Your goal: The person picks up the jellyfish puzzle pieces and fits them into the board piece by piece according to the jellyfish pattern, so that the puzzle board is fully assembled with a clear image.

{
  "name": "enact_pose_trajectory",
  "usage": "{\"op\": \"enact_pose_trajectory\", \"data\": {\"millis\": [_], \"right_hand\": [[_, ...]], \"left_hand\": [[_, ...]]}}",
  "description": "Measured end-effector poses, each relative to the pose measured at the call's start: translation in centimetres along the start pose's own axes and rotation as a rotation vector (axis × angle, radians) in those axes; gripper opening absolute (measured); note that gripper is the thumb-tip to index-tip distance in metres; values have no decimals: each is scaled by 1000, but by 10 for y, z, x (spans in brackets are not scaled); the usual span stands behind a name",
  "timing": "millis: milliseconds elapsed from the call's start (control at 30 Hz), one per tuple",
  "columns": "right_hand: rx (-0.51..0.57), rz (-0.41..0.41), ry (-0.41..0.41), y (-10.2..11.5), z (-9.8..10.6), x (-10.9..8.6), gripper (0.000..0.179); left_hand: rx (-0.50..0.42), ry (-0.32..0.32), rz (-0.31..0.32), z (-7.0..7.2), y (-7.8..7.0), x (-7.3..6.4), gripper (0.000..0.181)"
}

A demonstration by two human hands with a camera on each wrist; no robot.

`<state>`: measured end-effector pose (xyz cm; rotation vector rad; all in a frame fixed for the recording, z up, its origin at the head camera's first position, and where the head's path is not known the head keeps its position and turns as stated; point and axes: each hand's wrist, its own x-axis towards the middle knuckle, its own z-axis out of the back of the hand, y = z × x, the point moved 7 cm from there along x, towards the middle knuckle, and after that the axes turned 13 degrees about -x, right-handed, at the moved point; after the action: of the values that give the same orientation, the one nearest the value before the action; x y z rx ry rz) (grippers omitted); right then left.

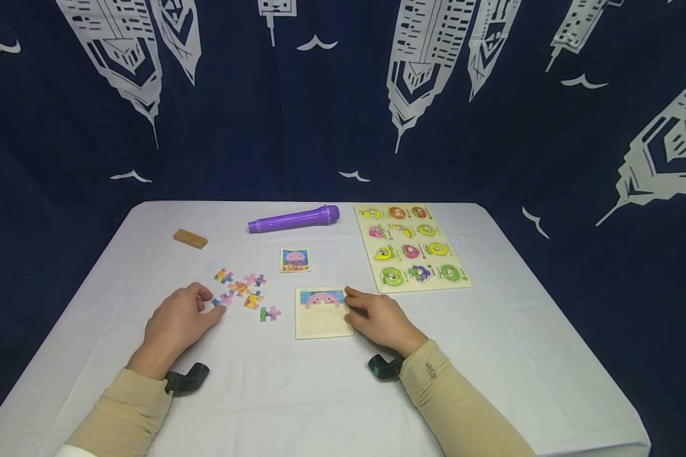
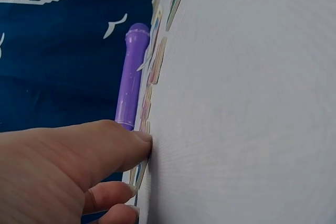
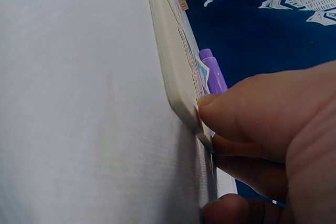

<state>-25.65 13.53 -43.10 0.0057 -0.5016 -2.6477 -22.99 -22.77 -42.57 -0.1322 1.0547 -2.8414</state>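
Observation:
At the left, my left hand [image 1: 177, 324] has thumb and fingertips at opposite edges of a pink and blue jigsaw piece [image 1: 224, 300], pinching it flat on the cloth. Several other jigsaw pieces [image 1: 240, 288] lie loose just beyond and to the right. My right hand [image 1: 384, 318] grips the right edge of a square wooden puzzle tray [image 1: 322, 325]. A pink face on blue fills the tray's top strip; bare wood shows below. In the right wrist view, the thumb [image 3: 212, 106] presses near the tray's corner, the fingers curled beside its edge.
Behind the tray lies a small picture card [image 1: 295, 260] with a pink octopus. Farther back are a purple toy microphone [image 1: 294, 219] and a wooden block [image 1: 190, 238]. A fruit puzzle board [image 1: 417, 247] lies at the back right on the white tablecloth [image 1: 491, 374].

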Motion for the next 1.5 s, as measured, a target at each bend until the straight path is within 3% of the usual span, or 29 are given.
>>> {"op": "enact_pose_trajectory", "data": {"millis": [667, 833, 1067, 1200, 1500], "right_hand": [[2, -2, 6, 0, 1, 1, 44], [11, -1, -1, 1, 2, 0, 44], [4, 0, 7, 2, 2, -1, 44], [5, 4, 8, 2, 2, -1, 44], [7, 5, 10, 2, 1, -2, 45]], "left_hand": [[-22, 68, 19, -3, -3, -2, 49], [-51, 59, 21, -3, -2, -1, 56], [-39, -13, -76, -4, -6, 0, 40], [-51, -9, -122, -6, -9, 0, 36], [-66, 43, -110, -9, -9, 0, 31]]}}
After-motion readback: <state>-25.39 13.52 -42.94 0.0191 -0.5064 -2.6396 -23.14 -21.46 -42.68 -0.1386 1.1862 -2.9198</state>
